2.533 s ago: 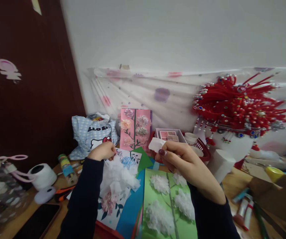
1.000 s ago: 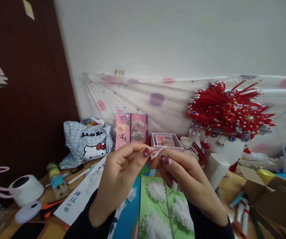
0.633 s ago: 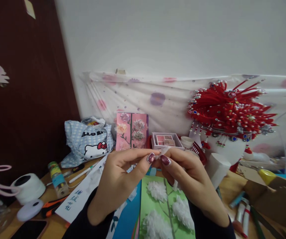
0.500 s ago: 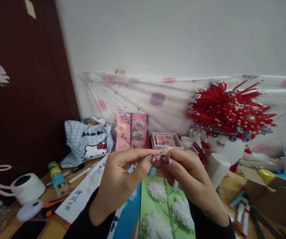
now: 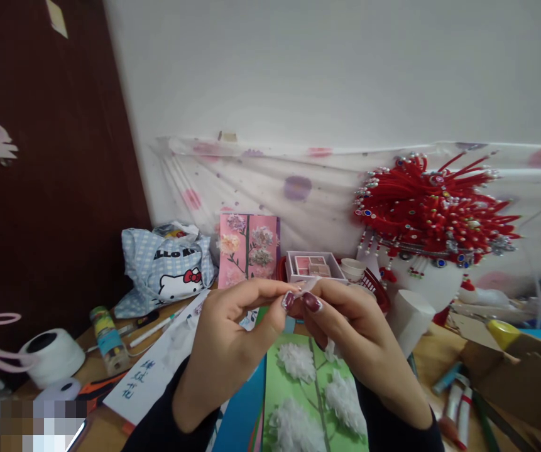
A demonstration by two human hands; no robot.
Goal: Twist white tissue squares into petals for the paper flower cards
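My left hand (image 5: 239, 342) and my right hand (image 5: 352, 329) meet at the fingertips above the table. Between them they pinch a small piece of thin white paper (image 5: 308, 286), mostly covered by the fingers and thumbs. Below lies a green sheet (image 5: 298, 392) with a dark painted stem and several fluffy white paper flowers (image 5: 297, 362) on it. A blue sheet (image 5: 242, 411) shows under its left side. My right hand hides part of the green sheet's upper right.
Behind stand a pink flower picture (image 5: 249, 251), a white box (image 5: 317, 267) and a blue checked bag (image 5: 164, 273). Red beaded cords (image 5: 435, 220) rise at right, near a cardboard box (image 5: 519, 383) and markers (image 5: 459, 402). A lettered white sheet (image 5: 157, 358) and a bottle (image 5: 110, 342) lie left.
Both hands stay nearly in place, with the fingertips shifting slightly on the white paper, and less of it shows now. At the lower left, a pixelated patch now covers the phone.
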